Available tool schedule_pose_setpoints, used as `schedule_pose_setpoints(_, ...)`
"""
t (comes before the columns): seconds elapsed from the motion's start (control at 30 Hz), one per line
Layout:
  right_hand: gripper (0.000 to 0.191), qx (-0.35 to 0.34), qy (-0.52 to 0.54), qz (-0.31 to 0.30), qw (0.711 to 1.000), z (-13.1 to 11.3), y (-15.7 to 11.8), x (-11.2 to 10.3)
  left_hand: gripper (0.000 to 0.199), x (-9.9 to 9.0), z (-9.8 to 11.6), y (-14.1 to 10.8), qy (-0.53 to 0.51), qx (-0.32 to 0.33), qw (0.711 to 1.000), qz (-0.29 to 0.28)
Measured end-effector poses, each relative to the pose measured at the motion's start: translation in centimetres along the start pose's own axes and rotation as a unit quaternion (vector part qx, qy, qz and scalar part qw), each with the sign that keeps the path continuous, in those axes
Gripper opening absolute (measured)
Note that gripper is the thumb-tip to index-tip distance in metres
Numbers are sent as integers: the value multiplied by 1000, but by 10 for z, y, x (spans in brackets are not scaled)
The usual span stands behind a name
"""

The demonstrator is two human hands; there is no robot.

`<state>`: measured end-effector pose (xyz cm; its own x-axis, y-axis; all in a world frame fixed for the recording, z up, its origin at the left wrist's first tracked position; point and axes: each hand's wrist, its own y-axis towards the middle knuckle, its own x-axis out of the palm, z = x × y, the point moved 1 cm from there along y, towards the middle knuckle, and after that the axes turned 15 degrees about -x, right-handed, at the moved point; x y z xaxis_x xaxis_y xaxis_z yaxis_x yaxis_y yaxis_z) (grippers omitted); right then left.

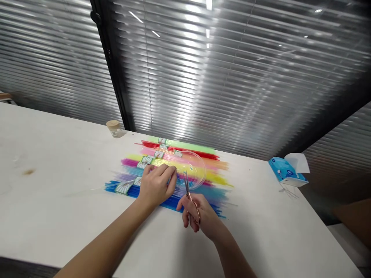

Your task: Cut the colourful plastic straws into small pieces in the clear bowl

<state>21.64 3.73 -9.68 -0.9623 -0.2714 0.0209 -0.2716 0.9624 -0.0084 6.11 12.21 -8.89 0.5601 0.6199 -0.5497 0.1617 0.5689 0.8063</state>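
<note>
My left hand (157, 184) is closed on a thin, pale, see-through plastic straw (126, 182), whose long end trails off to the left over the table. Its tip pokes out past my fingertips above a clear round plastic dish (205, 170). In my right hand (204, 216) are scissors (186, 186) with copper-coloured handles, my fingers through the loops. The blades point away from me, slightly parted, beside the dish rim and right of my left fingers. A few tiny bluish bits lie in the dish. Beneath it, bundles of thin coloured straws (223, 178) lie side by side with paper labels.
On the white table (58, 227), a small cup-shaped container (114, 128) with a tan lid stands at the back left. A blue tissue pack (285, 172) with white tissue sticking out sits near the right edge. Metal blinds (185, 77) rise behind the table.
</note>
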Motion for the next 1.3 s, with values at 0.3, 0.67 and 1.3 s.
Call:
schedule_pose_setpoints(0.3, 59, -2, 14, 88, 996, 4, 6, 6, 7, -1, 3, -4, -19, 19, 1000, -1)
schedule_pose_setpoints(0.67, 59, -17, 24, 118, 993, 13, 10, 8, 8, -4, 5, -2, -29, 58, 998, 8)
schedule_pose_setpoints(1.3, 58, -25, 34, 126, 991, 15, 11, 7, 7, -4, 2, -2, -26, 81, 996, 6)
